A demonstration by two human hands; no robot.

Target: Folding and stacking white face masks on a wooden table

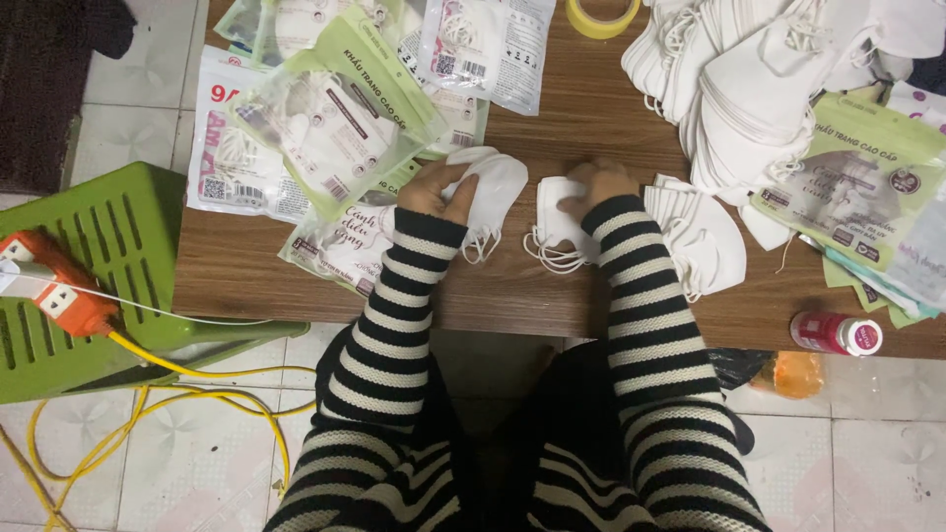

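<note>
Left hand (434, 189): closed around a folded white face mask (490, 187), gripping it just above the wooden surface (552, 286).
Right hand (594, 184): pressing flat on a second white mask (557, 222), whose ear loops trail toward the surface's near edge; fingers curled over its top.
Loose masks: a small fanned stack (702, 236) lies just right of the right hand; a large heap (759, 89) sits at the far right.
Packaging: printed green-and-clear pouches (335, 118) lie beyond the left hand, more pouches (867, 197) to the right.
Step, as judged: single masks being picked and folded, one in each hand.
Next move, as judged: calls for keeping the loops untangled.
Nearby: tape roll (603, 15), small pink-capped bottle (838, 333), green crate (99, 286) beside the surface.
</note>
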